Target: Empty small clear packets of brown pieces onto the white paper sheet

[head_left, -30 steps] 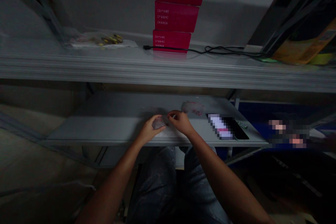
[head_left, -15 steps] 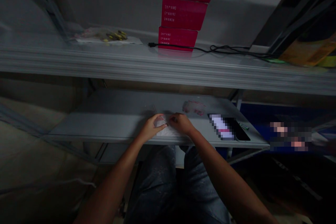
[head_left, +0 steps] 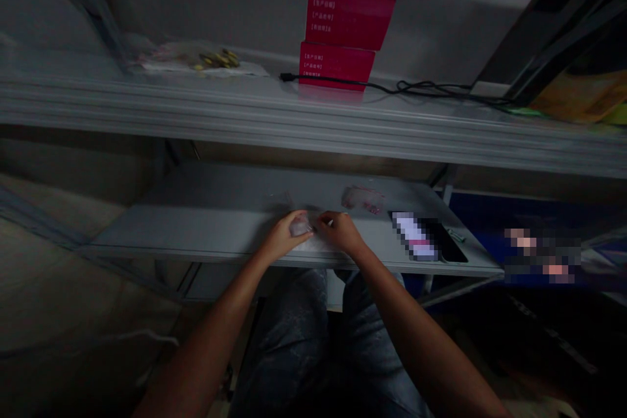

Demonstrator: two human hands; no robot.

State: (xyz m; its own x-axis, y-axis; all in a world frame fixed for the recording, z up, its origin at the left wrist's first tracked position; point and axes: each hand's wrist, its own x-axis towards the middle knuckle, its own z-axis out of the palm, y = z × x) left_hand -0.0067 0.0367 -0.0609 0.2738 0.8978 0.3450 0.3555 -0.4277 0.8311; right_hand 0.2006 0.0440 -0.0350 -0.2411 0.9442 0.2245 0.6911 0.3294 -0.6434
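Note:
Both my hands meet at the front middle of a low grey shelf (head_left: 206, 222). My left hand (head_left: 281, 238) is closed around a small clear plastic bag (head_left: 300, 227). My right hand (head_left: 340, 232) pinches the same bag from the right side, fingers pressed together. Under the hands lies a pale sheet or further bag (head_left: 313, 245); the dim light hides what it is. Another small clear bag with pink print (head_left: 362, 198) lies just behind my right hand.
A phone (head_left: 426, 240) lies on the shelf to the right. The upper shelf (head_left: 294, 121) carries a stack of red boxes (head_left: 343, 26), a black cable (head_left: 421, 88), a bag with yellow parts (head_left: 206, 60) and a yellow package (head_left: 573, 88).
The view has drifted slightly upward. My hands stay together on the small bag, with the fingers shifting a little.

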